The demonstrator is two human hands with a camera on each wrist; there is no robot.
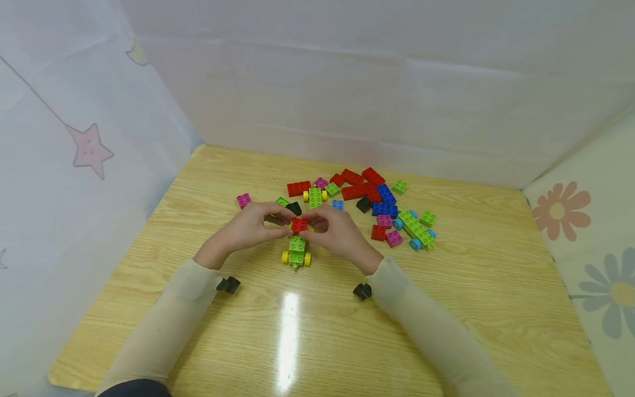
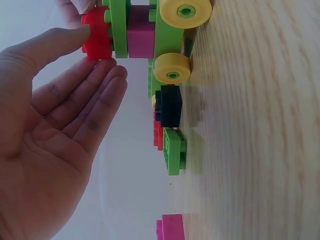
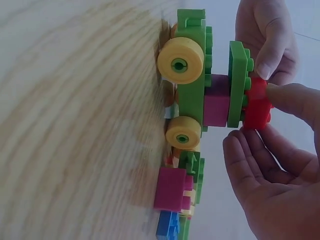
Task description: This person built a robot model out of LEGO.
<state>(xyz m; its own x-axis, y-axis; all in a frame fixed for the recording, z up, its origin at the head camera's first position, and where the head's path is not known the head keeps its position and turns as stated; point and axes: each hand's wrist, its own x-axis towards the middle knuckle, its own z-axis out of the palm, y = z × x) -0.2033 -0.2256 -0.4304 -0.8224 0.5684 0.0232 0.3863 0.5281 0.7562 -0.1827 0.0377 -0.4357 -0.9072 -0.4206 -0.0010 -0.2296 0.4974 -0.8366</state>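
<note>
A small toy car with a green base [image 3: 191,102] and yellow wheels [image 1: 308,259] stands on the table in front of me. A magenta brick [image 3: 217,100] sits on its base, with a thin green plate [image 3: 236,85] over that. On top of the plate is a red brick [image 1: 299,225]. My left hand [image 1: 248,227] pinches the red brick from the left between thumb and fingers. From the other side my right hand [image 1: 338,231] pinches the same brick. In both wrist views the brick sits against the plate's studs.
Behind the hands stands another green base with yellow wheels [image 1: 315,197]. Red bricks [image 1: 353,191], blue bricks [image 1: 385,209] and a black brick [image 1: 364,204] lie heaped at the back. A green base with blue wheels [image 1: 415,229] is to the right. One magenta brick [image 1: 243,200] lies left.
</note>
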